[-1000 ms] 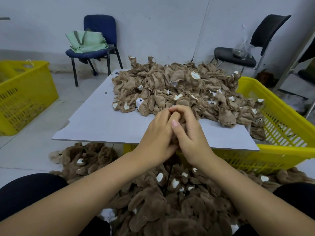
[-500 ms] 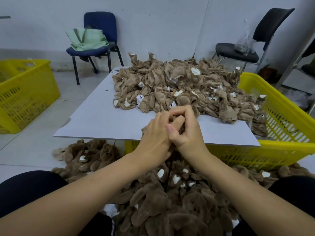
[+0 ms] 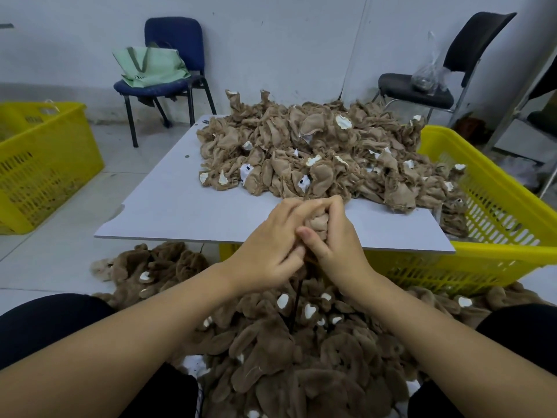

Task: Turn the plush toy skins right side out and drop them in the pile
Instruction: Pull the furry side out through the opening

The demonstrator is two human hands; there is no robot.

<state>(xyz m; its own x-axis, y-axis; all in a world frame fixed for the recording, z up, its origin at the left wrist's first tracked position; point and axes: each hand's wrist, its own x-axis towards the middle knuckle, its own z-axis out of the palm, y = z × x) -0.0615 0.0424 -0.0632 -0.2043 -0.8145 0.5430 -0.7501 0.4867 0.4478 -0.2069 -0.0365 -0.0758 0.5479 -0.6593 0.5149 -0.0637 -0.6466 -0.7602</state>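
Left hand [image 3: 271,251]: curled round the near side of one plush toy skin [image 3: 316,223], thumb pressed in at the gap.
Right hand [image 3: 334,236]: fingers bent over the top of the same skin, thumb hooked beneath, pinching tan cloth.
Skin in hand: held above the near edge of the table [image 3: 180,212], squeezed between both palms, mostly hidden; only a smooth tan bulge showing.
Step, at a guess: pushing the fabric through itself, turn barely begun.
Unturned heap [image 3: 316,155]: piled on the far half of the table, pale backing outward, white patches and loose threads everywhere.
Finished pile [image 3: 271,342]: fuzzy brown skins on the floor, right below the hands, between the knees.
Thin dark rod [image 3: 297,300]: standing up out of the pile beneath the hands; purpose hard to tell.
Risk one: a limb left tucked inside, likely if the push stops short.
Risk two: a seam popping, likely from yanking bunched cloth through a tight opening.
Risk three: a drop onto the table heap instead of the floor pile, mixing done with undone.
Surface: flat grey board, resting on a yellow crate [image 3: 488,206].
Room: white wall, pale floor, second yellow crate [image 3: 45,164] at left, blue chair [image 3: 168,55] with a green bag [image 3: 150,67], black chair [image 3: 437,70] with a clear plastic bag [image 3: 428,76].
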